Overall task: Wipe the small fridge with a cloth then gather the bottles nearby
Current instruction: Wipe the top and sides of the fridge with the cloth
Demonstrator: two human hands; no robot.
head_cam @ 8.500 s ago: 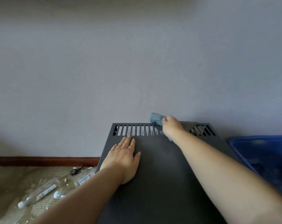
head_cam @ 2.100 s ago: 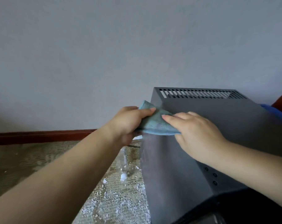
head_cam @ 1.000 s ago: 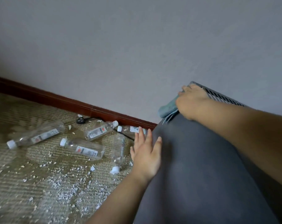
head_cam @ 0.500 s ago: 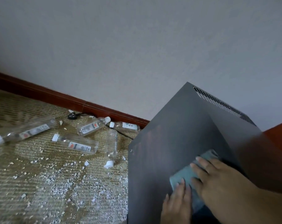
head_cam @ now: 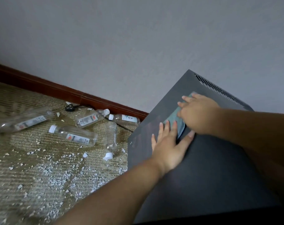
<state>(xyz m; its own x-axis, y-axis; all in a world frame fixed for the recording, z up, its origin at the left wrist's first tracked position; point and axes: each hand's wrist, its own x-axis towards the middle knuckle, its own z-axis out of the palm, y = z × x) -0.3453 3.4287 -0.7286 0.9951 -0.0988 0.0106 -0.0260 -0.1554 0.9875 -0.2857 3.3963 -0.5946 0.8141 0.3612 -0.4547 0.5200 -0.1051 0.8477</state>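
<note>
Nearest, across the lower part of the view: two bare forearms reaching out over the small fridge point(head_cam: 211, 168), a dark grey matte box, tilted in the view. Left hand point(head_cam: 169, 143) flat against the fridge's upper left edge, fingers straight and spread, thumb out on the top panel, gripping nothing. Fingertips touching the near edge of the cloth point(head_cam: 175, 119). Just beyond, right hand point(head_cam: 198, 114) pressing that blue-green cloth down with straight fingers, palm on it, not curled round it. Cloth folded, lying along the junction of top and left side panel; hard to tell whether more on the top or on the side. Farther along the top, at its back edge, a row of vent slots point(head_cam: 219, 90).

Left of the fridge, a worn olive-brown carpet point(head_cam: 24, 184) with a ribbed weave, strewn with white chips point(head_cam: 60, 172), thickest near the fridge's front left corner.

On the carpet, five clear plastic bottles, all on their sides:
- Unlabelled bottle point(head_cam: 111, 138) closest to the fridge's side, white cap toward the near side.
- Labelled bottle point(head_cam: 74, 137) just left of it.
- Long bottle point(head_cam: 22, 121) well apart, at the left edge of the view.
- Wall bottle point(head_cam: 91, 118) and corner bottle point(head_cam: 125, 118) farther back, caps close together, the latter right by the fridge's side.

Beyond them a black plug point(head_cam: 69, 107) with its cord, near the skirting. Then a dark red-brown baseboard point(head_cam: 56, 90) along the carpet's far edge. Above it a plain pale grey wall point(head_cam: 138, 38), filling the upper half.
</note>
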